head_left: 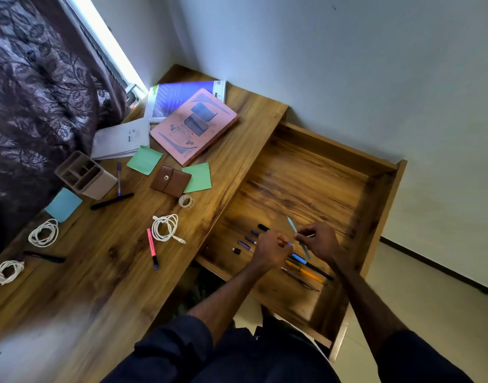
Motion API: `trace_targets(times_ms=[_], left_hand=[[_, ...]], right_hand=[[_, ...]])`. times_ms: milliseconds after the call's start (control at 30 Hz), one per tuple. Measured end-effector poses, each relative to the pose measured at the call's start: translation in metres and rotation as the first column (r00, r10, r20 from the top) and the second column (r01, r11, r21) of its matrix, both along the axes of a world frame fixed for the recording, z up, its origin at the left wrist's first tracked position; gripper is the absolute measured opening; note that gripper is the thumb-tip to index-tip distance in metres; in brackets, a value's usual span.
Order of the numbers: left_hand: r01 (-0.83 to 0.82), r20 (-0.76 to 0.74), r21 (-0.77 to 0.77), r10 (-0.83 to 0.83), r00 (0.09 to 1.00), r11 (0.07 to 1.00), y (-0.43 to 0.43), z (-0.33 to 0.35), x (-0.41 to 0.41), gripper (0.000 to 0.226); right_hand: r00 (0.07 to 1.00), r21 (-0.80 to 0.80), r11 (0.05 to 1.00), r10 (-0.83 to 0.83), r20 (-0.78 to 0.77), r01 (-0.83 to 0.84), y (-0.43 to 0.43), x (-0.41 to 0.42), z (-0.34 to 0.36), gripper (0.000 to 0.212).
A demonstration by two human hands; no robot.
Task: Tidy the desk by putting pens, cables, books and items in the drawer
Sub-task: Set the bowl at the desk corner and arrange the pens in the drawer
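Two hands meet over the drawer (306,175): right hand (318,243) fingers pinch a light-blue pen (292,226), left hand (272,248) fingers nip a blue piece (289,243), likely capping it for stowing.

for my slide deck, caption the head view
Left hand and right hand handle pens in the drawer; cables, books on desk

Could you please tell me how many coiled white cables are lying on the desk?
3. One cable lies beside the pink highlighter; a second sits below the blue sticky note; a third is at the picture's left edge. More could lie outside the view.
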State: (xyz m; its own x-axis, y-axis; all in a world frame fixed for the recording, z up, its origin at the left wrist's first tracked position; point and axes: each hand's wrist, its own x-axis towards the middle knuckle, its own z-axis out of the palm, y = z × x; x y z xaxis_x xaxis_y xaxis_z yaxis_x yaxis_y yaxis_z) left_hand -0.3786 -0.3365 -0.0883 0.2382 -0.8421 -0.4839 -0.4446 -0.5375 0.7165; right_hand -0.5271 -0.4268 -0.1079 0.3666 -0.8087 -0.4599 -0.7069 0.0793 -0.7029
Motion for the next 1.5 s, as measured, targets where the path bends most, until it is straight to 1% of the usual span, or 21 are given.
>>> trace_targets(times_ms=[100, 167, 267, 333, 533, 700, 933, 1167, 1233, 1367, 1500], left_hand=[[0.028, 0.066, 0.025, -0.030, 0.997, 0.999, 0.008, -0.010, 0.006, 0.011], [0.021, 0.083, 0.043, -0.025, 0.996, 0.999, 0.016, -0.016, 0.011, 0.008], [-0.004, 0.107, 0.038, 0.000, 0.994, 0.999, 0.025, -0.017, 0.015, 0.009], [0.010, 0.129, 0.028, -0.014, 0.992, 1.000, 0.029, -0.018, 0.016, 0.009], [0.013, 0.119, 0.023, -0.016, 0.993, 1.000, 0.037, -0.023, 0.017, 0.007], [-0.011, 0.078, 0.020, 0.009, 0.997, 1.000, 0.042, -0.026, 0.017, 0.005], [-0.020, 0.082, 0.041, 0.017, 0.996, 0.999, 0.050, -0.029, 0.021, 0.005], [-0.007, 0.089, 0.042, 0.004, 0.996, 0.999, 0.055, -0.030, 0.022, 0.006], [-0.016, 0.081, 0.049, 0.012, 0.997, 0.999, 0.056, -0.033, 0.023, 0.005], [-0.032, 0.081, 0.043, 0.028, 0.996, 0.999, 0.054, -0.026, 0.032, 0.006], [-0.062, 0.061, -0.006, 0.063, 0.996, 0.998, 0.050, -0.009, 0.052, 0.010]], right_hand=[[0.970, -0.049, 0.990, 0.116, -0.214, -0.129, 0.000, -0.010, -0.012, 0.018], [0.947, -0.064, 0.984, 0.139, -0.290, -0.165, 0.007, -0.019, -0.017, 0.020], [0.924, -0.069, 0.984, 0.130, -0.360, -0.165, 0.016, -0.030, -0.026, 0.018], [0.905, -0.057, 0.983, 0.140, -0.401, -0.177, 0.020, -0.034, -0.032, 0.018], [0.883, -0.070, 0.985, 0.111, -0.456, -0.160, 0.025, -0.035, -0.041, 0.012], [0.870, -0.051, 0.987, 0.107, -0.481, -0.150, 0.027, -0.038, -0.050, 0.010], [0.879, -0.049, 0.987, 0.115, -0.463, -0.155, 0.032, -0.041, -0.054, 0.008], [0.886, -0.083, 0.983, 0.110, -0.450, -0.164, 0.037, -0.042, -0.051, 0.012], [0.901, -0.120, 0.982, 0.079, -0.427, -0.143, 0.038, -0.037, -0.046, 0.016], [0.933, -0.226, 0.967, 0.028, -0.359, -0.116, 0.040, -0.007, -0.030, 0.030], [0.971, -0.365, 0.921, 0.051, -0.235, -0.137, 0.039, 0.038, -0.003, 0.027]])
